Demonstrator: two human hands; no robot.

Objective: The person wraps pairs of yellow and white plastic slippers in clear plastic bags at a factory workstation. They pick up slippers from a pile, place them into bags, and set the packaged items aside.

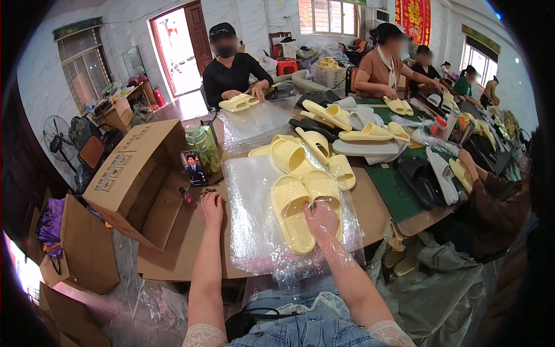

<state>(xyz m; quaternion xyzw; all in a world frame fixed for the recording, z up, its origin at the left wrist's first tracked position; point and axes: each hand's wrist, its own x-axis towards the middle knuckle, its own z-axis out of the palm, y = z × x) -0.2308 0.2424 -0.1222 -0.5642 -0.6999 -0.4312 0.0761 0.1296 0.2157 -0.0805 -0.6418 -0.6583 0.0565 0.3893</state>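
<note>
Yellow slipper pair [304,207] lies lengthwise, toes toward near table edge, on plastic bags [254,220]; right hand [321,220] inside bag, fingers spread on them; left hand [211,208] flat, loosely spread.

Daylight poured in from the open doorway [176,49] and windows [326,15], overexposing them. Shadows were soft. Fisheye bending and black vignetting marked the rim; faces were blurred.
</note>
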